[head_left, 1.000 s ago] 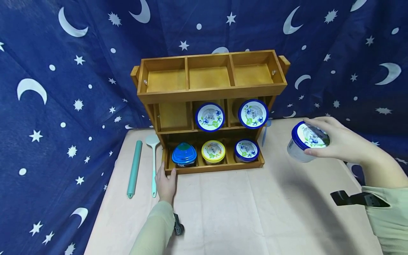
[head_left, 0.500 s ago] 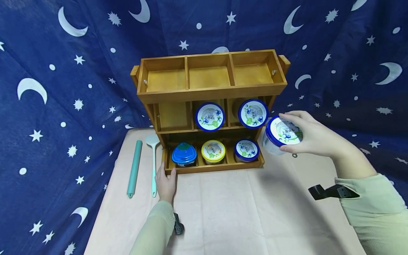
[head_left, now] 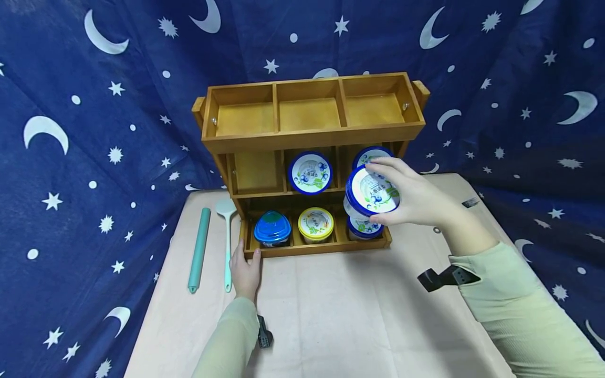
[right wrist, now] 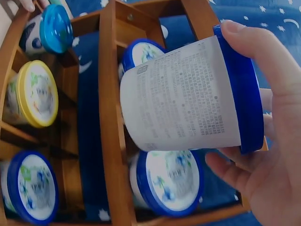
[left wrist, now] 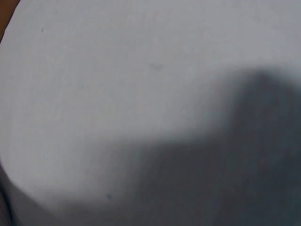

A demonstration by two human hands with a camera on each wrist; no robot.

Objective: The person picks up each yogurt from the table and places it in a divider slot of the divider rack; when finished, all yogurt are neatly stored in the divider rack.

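Note:
My right hand [head_left: 418, 197] holds a white tub with a blue lid [head_left: 375, 191] by its lid, thumb and fingers spread across it. In the head view this tub hangs before the right end of a wooden three-tier rack [head_left: 312, 137], partly covering two blue-lidded tubs behind it. The right wrist view shows printed text on the held tub's side [right wrist: 183, 99]. My left hand [head_left: 246, 275] grips the rack's lower front left corner. Near it in the bottom tier are a tub with a blue triangular lid [head_left: 272, 229] and a yellow-lidded tub [head_left: 316, 224].
Another blue-lidded tub [head_left: 310, 173] sits in the middle tier's centre compartment. Left of the rack lie a teal stick [head_left: 199, 251] and a pale green long-handled turner [head_left: 228, 244]. A dark blue cloth with moons and stars [head_left: 142, 105] hangs behind the table [head_left: 331, 315].
My right hand has carried the blue-lidded tub leftward from beside the rack to in front of its right end. My left hand has stayed at the rack's corner.

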